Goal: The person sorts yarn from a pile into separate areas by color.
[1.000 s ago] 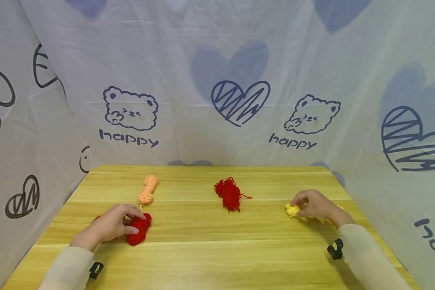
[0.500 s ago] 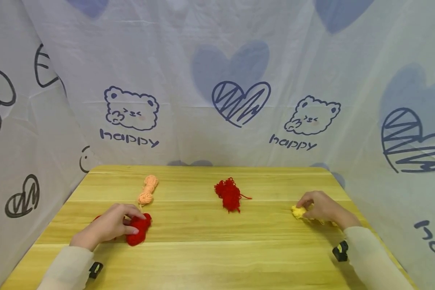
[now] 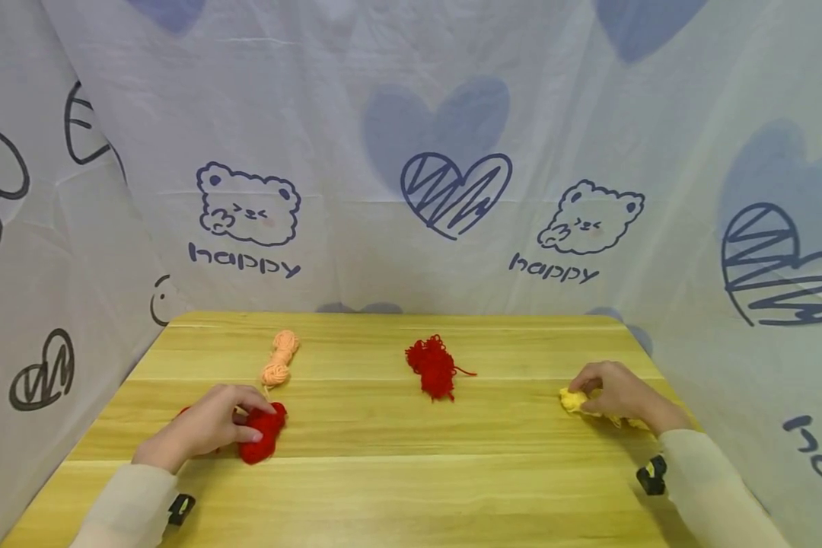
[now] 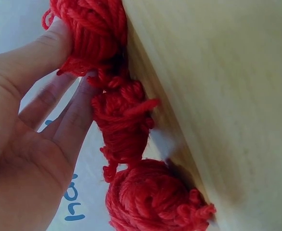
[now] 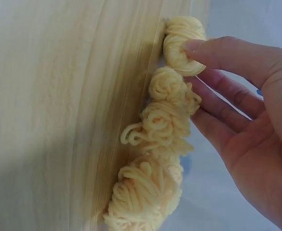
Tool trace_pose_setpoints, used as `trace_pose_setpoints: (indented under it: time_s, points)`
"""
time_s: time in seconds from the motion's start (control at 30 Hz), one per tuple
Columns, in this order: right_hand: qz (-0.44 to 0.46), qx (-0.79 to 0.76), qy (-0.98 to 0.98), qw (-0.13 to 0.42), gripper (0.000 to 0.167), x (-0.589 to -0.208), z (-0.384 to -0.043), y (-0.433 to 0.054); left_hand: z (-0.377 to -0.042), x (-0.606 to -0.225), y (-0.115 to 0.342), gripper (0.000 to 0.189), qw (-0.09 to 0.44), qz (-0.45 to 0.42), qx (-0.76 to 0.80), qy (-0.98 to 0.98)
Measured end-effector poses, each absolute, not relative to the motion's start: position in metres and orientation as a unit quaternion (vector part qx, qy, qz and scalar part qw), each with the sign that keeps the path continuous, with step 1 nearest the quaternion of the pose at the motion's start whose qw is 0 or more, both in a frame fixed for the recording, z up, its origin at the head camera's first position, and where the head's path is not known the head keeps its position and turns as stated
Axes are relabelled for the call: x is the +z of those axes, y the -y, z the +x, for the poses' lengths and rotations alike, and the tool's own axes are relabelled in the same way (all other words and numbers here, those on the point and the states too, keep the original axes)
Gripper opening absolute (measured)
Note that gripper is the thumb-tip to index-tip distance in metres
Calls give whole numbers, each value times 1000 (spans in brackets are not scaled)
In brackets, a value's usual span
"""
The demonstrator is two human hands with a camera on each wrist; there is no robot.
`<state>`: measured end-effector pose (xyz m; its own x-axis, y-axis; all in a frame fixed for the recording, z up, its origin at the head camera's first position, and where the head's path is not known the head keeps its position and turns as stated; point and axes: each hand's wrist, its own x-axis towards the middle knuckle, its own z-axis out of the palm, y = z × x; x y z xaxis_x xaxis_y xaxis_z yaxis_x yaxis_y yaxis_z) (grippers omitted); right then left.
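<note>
At the left of the table, my left hand (image 3: 202, 428) pinches a red yarn bundle (image 3: 262, 440) between thumb and fingers. The left wrist view shows the gripped red bundle (image 4: 95, 36) at the end of a row, with a smaller red bundle (image 4: 124, 122) and a rounder one (image 4: 150, 197) close to my palm. On the right side, my right hand (image 3: 619, 396) pinches a yellow yarn bundle (image 3: 571, 400). Seen from the right wrist, the held yellow skein (image 5: 183, 45) lines up with looser, loopy yellow yarn (image 5: 146, 192); my hand partly hides this row in the head view.
A peach yarn skein (image 3: 281, 358) lies behind my left hand. Loopy red yarn (image 3: 433, 367) with a loose tail lies near the middle back of the wooden table (image 3: 411, 487). A printed white cloth (image 3: 342, 152) hangs behind and at both sides.
My right hand has slid to the right along the table, and the yellow yarn bundle has moved with it. The left hand and the red yarn stay in place.
</note>
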<state>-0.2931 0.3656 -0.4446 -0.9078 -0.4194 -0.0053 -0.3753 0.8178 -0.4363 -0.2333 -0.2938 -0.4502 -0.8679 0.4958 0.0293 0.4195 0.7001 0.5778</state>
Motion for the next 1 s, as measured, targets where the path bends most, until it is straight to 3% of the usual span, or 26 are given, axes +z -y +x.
trace_pose_setpoints:
  time_s: [0.53, 1.0]
  points:
    - [-214, -214, -952, 48, 25, -431, -293, -362, -233, -448, 293, 30, 65, 249, 292, -921]
    - [-231, -288, -929, 34, 28, -423, -308, -324, -233, -449, 293, 31, 69, 247, 299, -919]
